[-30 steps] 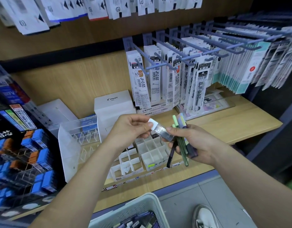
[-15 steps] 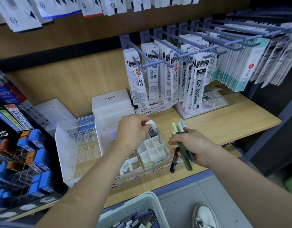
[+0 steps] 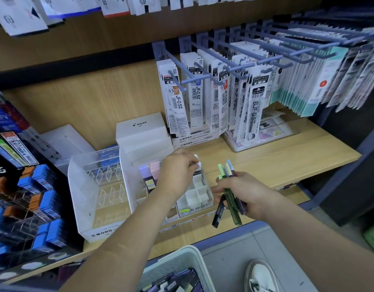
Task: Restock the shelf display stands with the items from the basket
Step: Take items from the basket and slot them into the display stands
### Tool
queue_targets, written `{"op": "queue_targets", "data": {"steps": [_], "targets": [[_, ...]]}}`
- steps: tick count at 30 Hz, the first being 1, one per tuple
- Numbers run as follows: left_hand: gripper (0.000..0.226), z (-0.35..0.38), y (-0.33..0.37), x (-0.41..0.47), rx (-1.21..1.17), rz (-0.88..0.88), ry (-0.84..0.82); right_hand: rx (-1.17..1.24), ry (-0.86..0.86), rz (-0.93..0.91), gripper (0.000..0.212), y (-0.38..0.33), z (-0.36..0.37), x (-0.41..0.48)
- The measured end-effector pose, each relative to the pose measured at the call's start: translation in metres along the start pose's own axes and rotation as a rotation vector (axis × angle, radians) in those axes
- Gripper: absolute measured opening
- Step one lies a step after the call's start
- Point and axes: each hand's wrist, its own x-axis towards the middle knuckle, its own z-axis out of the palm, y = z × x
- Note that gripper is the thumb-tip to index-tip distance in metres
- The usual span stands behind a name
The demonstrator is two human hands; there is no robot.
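Okay, head view: left hand [image 3: 177,173] pinching small white-topped case [image 3: 197,167] near its top, lower end in a rear cell of the white divided stand [image 3: 192,200]. Hold upright, square to the cell walls, push straight down, release only once seated. Right hand [image 3: 245,192] wrapped round bundle of pens [image 3: 232,205], just right of stand, apart from it. Basket [image 3: 177,258] at bottom edge, more stock inside.
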Motion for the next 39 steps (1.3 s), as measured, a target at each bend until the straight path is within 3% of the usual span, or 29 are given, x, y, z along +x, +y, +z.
{"op": "queue_targets", "data": {"steps": [4, 8, 10, 12, 14, 16, 24, 29, 34, 39], "targets": [[0.011, 0.0, -0.001, 0.0, 0.037, -0.008, -0.028, 0.043, 0.022, -0.004, 0.009, -0.001, -0.001, -0.002], [0.017, -0.01, 0.005, -0.005, 0.02, -0.062, -0.008, 0.317, 0.077, -0.043, 0.01, -0.008, -0.005, -0.002], [0.014, -0.023, 0.017, -0.016, -0.191, -0.166, -0.02, 0.503, 0.054, -0.047, 0.007, -0.014, -0.005, -0.003], [0.02, -0.035, 0.03, -0.031, -0.531, -0.305, -0.197, 0.635, 0.027, -0.045, 0.007, -0.018, -0.003, -0.004], [0.017, -0.043, 0.04, -0.045, -0.685, -0.34, -0.363, 0.68, -0.001, -0.049, 0.01, -0.02, 0.0, -0.005], [0.007, -0.045, 0.044, -0.053, -0.731, -0.343, -0.367, 0.668, -0.035, -0.061, 0.011, -0.022, 0.004, -0.008], [0.021, -0.048, 0.034, -0.059, -0.964, -0.465, -0.28, 0.462, -0.078, -0.117, 0.001, -0.026, 0.007, -0.015], [0.024, -0.051, 0.023, -0.058, -0.903, -0.512, -0.236, 0.348, -0.091, -0.169, 0.009, -0.028, 0.011, -0.018], [0.011, -0.079, 0.009, -0.051, -1.085, -0.521, -0.15, 0.198, -0.141, -0.163, 0.021, -0.027, 0.022, -0.018], [0.015, -0.121, -0.013, -0.05, -0.866, -0.389, -0.098, 0.087, -0.193, -0.184, 0.029, -0.029, 0.053, -0.019]]}}
